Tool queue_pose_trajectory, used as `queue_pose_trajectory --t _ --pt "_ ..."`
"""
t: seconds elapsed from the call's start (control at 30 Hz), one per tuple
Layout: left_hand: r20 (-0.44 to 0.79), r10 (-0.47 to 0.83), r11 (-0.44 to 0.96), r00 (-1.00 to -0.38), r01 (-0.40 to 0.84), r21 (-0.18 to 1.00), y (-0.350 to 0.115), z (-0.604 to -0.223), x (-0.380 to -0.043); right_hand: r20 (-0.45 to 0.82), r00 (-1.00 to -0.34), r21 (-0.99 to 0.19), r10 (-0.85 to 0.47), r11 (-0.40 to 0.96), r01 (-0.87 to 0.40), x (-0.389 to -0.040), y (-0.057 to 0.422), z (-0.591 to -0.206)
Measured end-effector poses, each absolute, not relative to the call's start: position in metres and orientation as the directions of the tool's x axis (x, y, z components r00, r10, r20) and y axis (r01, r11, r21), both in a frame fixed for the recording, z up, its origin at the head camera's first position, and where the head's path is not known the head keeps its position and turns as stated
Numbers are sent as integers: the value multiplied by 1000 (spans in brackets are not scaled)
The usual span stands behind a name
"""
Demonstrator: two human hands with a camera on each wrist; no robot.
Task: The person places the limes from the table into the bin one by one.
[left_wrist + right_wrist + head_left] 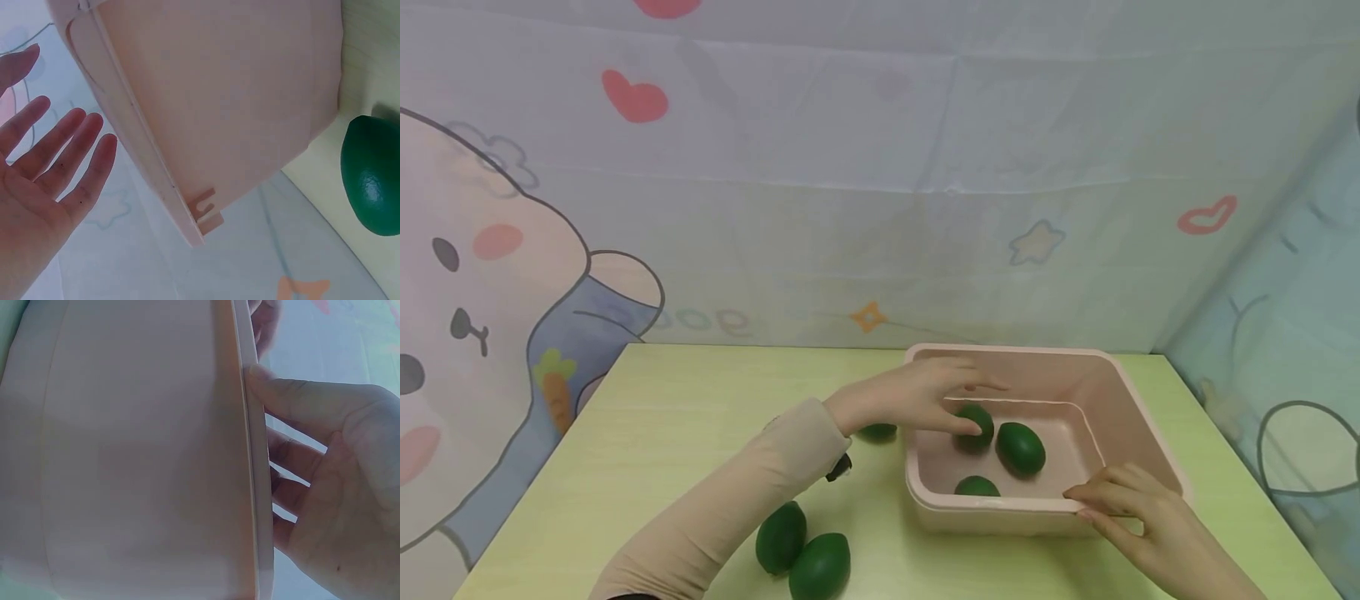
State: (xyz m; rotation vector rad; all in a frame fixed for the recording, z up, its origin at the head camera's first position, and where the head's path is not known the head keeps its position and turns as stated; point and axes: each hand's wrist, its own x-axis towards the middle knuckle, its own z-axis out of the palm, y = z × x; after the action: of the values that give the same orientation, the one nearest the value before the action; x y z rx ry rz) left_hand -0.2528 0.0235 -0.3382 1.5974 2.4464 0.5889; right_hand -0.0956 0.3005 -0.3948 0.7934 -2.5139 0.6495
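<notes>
A pink plastic bin (1011,505) holds several dark green, egg-shaped fruits, with one fruit (1021,450) near the middle of its floor. My left hand (936,396) reaches over the bin's left wall, its fingers loosely spread. Its thumb overlaps another green fruit (974,430) in the head view. Spread fingers and a bare palm show in the left wrist view, beside the bin's outer wall (219,106). My right hand (1142,512) pinches the bin's front rim near the right corner, thumb outside and fingers over the edge (257,462).
On the yellow-green table (715,400), two green fruits (781,537) lie together left of the bin, below my left forearm. One more fruit (877,432) sits against the bin's left side, partly hidden by my wrist. A printed curtain (820,208) hangs behind.
</notes>
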Motion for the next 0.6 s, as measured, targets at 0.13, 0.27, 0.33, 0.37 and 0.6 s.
queue_pose_trajectory --t 0.13,0.27,0.33,0.37,0.6 --pt "92 903 347 -419 840 416 22 -336 -251 519 -750 -307 -411 729 -612 -95 300 -395" --pt "104 903 337 -416 838 430 19 -333 -249 515 -753 -311 -409 729 -609 -95 300 -394" --pt "113 902 331 -416 837 435 17 -331 -248 516 -751 -309 -412 729 -612 -95 300 -394" --pt "119 902 328 -416 838 437 16 -331 -248 516 -750 -308 -413 728 -613 -95 300 -394" --pt "147 886 338 -440 829 445 6 -331 -248 521 -748 -305 -410 729 -612 -96 300 -394"
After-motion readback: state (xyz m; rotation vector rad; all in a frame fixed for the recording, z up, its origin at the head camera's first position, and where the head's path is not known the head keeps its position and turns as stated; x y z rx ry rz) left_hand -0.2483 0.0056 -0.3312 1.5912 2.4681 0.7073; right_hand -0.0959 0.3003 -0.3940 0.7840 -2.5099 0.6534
